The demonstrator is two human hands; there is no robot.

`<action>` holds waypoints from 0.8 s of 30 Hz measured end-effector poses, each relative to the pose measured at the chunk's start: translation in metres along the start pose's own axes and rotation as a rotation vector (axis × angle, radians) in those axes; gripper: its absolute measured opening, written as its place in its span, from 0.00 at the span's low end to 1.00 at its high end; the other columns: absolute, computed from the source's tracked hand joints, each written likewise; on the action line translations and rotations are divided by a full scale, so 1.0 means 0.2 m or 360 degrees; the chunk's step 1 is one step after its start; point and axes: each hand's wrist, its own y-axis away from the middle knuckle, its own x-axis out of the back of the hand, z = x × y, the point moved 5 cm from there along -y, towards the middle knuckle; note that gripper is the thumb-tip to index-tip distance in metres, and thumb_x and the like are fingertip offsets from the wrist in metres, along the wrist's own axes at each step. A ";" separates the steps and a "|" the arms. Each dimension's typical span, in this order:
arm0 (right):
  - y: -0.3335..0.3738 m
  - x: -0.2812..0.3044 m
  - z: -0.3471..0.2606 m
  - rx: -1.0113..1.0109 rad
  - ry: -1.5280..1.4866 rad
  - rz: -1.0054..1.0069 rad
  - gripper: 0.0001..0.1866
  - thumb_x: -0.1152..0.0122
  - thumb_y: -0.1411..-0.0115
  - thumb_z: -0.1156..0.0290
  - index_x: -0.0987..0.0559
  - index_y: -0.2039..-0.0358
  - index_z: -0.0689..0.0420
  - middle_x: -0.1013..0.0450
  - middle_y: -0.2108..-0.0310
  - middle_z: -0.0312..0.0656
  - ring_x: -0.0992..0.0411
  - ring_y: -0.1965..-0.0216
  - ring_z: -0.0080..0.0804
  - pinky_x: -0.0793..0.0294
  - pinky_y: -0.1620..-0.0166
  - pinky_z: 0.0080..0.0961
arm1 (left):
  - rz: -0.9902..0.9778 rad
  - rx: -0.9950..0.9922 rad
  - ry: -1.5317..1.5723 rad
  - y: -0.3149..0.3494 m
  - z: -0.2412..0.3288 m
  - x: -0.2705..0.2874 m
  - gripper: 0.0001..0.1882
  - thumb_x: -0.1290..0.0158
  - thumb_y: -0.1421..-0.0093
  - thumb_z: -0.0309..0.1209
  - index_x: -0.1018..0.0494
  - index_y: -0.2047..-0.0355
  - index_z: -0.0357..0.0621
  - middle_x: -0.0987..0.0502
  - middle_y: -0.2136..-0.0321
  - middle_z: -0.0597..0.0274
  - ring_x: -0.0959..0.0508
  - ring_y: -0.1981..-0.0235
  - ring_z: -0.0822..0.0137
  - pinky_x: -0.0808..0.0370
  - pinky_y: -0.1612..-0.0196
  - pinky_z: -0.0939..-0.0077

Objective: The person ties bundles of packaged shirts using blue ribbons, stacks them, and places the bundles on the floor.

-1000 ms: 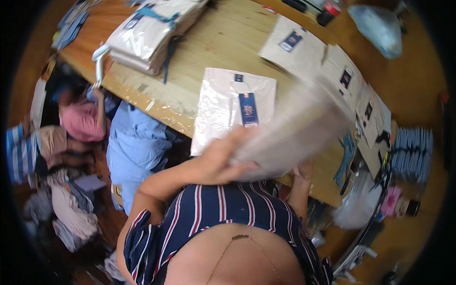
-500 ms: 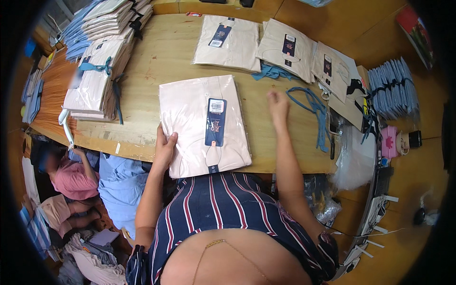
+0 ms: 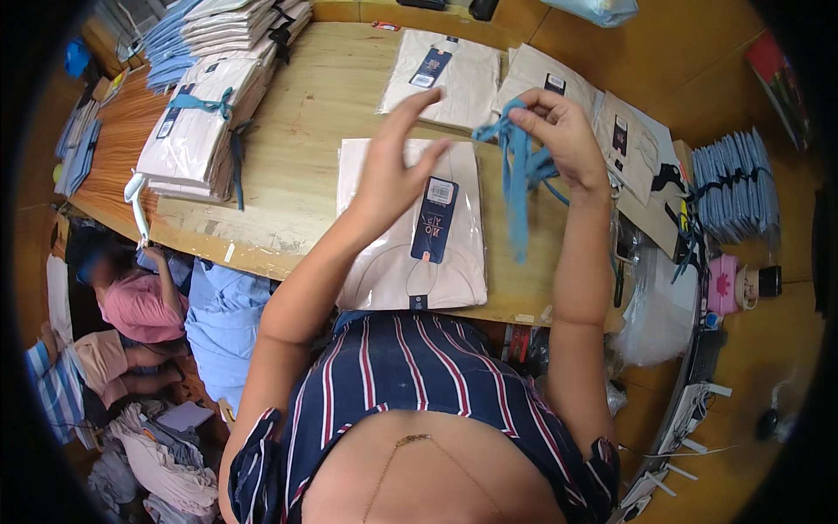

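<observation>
Right hand (image 3: 563,131) pinches blue strap (image 3: 517,188) dangling over tabletop (image 3: 305,140); left hand (image 3: 397,166) open, empty, above packaged pale shirt (image 3: 384,262) lying just below both hands; best to shake strap untangled before laying it across the pack.

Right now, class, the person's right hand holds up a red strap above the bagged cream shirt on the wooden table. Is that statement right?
Not quite. The head view shows that the strap in the right hand is blue, not red. It does hang above the bagged cream shirt on the wooden table.
</observation>
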 end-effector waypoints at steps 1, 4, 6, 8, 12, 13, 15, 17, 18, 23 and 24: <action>0.01 -0.03 -0.02 -0.0001 -0.0021 -0.0085 0.06 0.47 0.51 0.74 0.29 0.74 0.63 0.32 0.78 0.32 0.36 0.75 0.15 0.36 0.70 0.12 | 0.0050 -0.0045 0.0146 -0.03 0.02 -0.05 0.20 0.51 0.51 0.24 0.38 0.56 0.37 0.33 0.58 0.56 0.34 0.56 0.67 0.39 0.54 0.75; 0.06 -0.10 -0.03 0.0007 -0.0060 -0.0251 0.08 0.49 0.48 0.69 0.30 0.75 0.62 0.32 0.77 0.34 0.35 0.74 0.17 0.36 0.68 0.13 | -0.0461 0.0412 0.0727 -0.05 -0.04 -0.16 0.10 0.52 0.49 0.27 0.32 0.67 0.35 0.29 0.75 0.64 0.30 0.72 0.76 0.33 0.67 0.85; 0.11 -0.10 0.01 -0.0131 -0.0393 -0.0242 0.09 0.51 0.47 0.67 0.31 0.76 0.61 0.33 0.79 0.35 0.36 0.75 0.18 0.36 0.69 0.15 | -0.0383 0.0646 0.0956 -0.02 -0.07 -0.15 0.07 0.53 0.48 0.27 0.31 0.71 0.35 0.29 0.78 0.65 0.30 0.75 0.77 0.34 0.71 0.86; 0.15 -0.09 0.08 -0.0220 -0.0657 -0.0279 0.10 0.52 0.46 0.65 0.31 0.76 0.60 0.34 0.80 0.35 0.36 0.77 0.19 0.37 0.71 0.16 | -0.0359 0.0786 0.1078 0.01 -0.07 -0.12 0.07 0.55 0.46 0.28 0.32 0.72 0.35 0.31 0.81 0.66 0.33 0.82 0.80 0.39 0.81 0.88; 0.17 -0.03 0.16 -0.0204 -0.0985 -0.0456 0.12 0.54 0.45 0.62 0.32 0.77 0.58 0.36 0.82 0.36 0.37 0.80 0.21 0.38 0.73 0.18 | -0.0511 0.0904 0.1255 0.05 -0.10 -0.09 0.08 0.56 0.46 0.29 0.34 0.69 0.37 0.34 0.82 0.68 0.40 0.87 0.82 0.47 0.86 0.93; 0.17 -0.01 0.17 -0.0182 -0.1062 -0.0487 0.12 0.54 0.45 0.62 0.32 0.77 0.57 0.36 0.83 0.35 0.38 0.80 0.22 0.38 0.74 0.18 | -0.0526 0.0936 0.1333 0.05 -0.10 -0.08 0.08 0.56 0.46 0.29 0.34 0.69 0.37 0.34 0.81 0.68 0.41 0.87 0.82 0.47 0.86 0.93; 0.16 0.03 0.21 -0.0197 -0.1207 -0.0519 0.10 0.52 0.47 0.64 0.32 0.74 0.59 0.37 0.83 0.36 0.37 0.79 0.23 0.37 0.73 0.18 | -0.0554 0.0996 0.1491 0.06 -0.13 -0.07 0.08 0.56 0.46 0.29 0.34 0.69 0.37 0.34 0.80 0.67 0.42 0.88 0.82 0.47 0.86 0.93; 0.14 0.05 0.22 -0.0044 -0.0504 -0.0098 0.10 0.49 0.49 0.67 0.31 0.71 0.60 0.37 0.81 0.37 0.36 0.76 0.25 0.36 0.71 0.18 | -0.0539 0.1090 0.1650 0.08 -0.16 -0.06 0.09 0.56 0.45 0.29 0.35 0.66 0.37 0.34 0.80 0.67 0.41 0.87 0.82 0.45 0.85 0.93; 0.15 0.05 0.21 0.0117 0.0277 0.0334 0.11 0.48 0.50 0.68 0.31 0.69 0.60 0.37 0.80 0.37 0.36 0.75 0.26 0.36 0.70 0.19 | -0.0509 0.1120 0.1682 0.09 -0.17 -0.06 0.09 0.56 0.45 0.29 0.35 0.65 0.37 0.34 0.80 0.68 0.41 0.86 0.82 0.45 0.85 0.93; 0.21 -0.22 0.07 0.0308 0.0414 0.0332 0.10 0.42 0.57 0.73 0.27 0.72 0.61 0.34 0.70 0.41 0.35 0.67 0.29 0.37 0.63 0.21 | -0.0373 0.1121 0.1449 0.13 -0.18 -0.03 0.11 0.56 0.46 0.29 0.35 0.64 0.37 0.34 0.79 0.68 0.41 0.84 0.82 0.43 0.82 0.93; 0.22 -0.30 0.01 0.0444 0.0612 0.0377 0.05 0.43 0.56 0.75 0.27 0.78 0.62 0.34 0.73 0.40 0.35 0.69 0.27 0.37 0.66 0.20 | -0.0363 0.1096 0.1416 0.14 -0.18 -0.03 0.11 0.56 0.46 0.29 0.35 0.64 0.37 0.34 0.79 0.68 0.40 0.84 0.82 0.42 0.82 0.93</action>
